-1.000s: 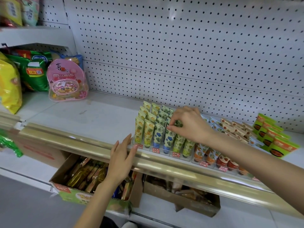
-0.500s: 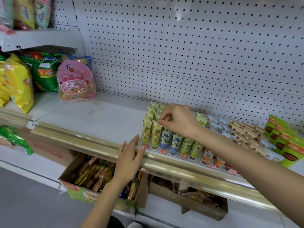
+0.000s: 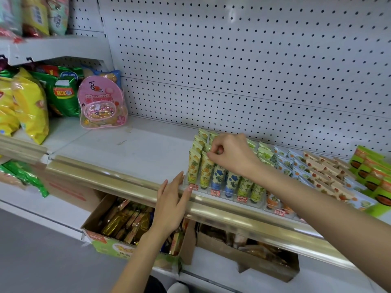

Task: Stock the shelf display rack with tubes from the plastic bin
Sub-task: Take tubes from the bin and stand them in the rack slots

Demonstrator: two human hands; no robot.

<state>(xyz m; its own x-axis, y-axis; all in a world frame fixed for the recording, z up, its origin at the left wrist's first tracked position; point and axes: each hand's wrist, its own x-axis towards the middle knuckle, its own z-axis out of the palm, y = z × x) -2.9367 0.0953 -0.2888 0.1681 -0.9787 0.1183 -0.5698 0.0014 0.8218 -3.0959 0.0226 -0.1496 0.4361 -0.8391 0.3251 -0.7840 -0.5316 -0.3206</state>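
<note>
Your left hand (image 3: 172, 205): fingers spread flat, empty, resting at the display rack (image 3: 230, 196) front corner. Your right hand (image 3: 231, 154): fingertips pinched on a tube (image 3: 208, 149) top, second column, among upright tubes on the shelf (image 3: 131, 149).

A white perforated metal back panel (image 3: 232, 60) rises behind a pale grey shelf board (image 3: 127, 151) edged with a shiny gold price rail (image 3: 118, 178). At the far left lean yellow crinkly snack bags (image 3: 27, 106), a green foil snack bag (image 3: 63, 94) and a pink clear-plastic backpack-shaped candy pouch (image 3: 101, 104). At the right end stand green and orange cartons (image 3: 372, 178). Below the rail sit an open green cardboard box of gold-wrapped packets (image 3: 124, 225) and, beside it, a brown cardboard box (image 3: 249, 261).
</note>
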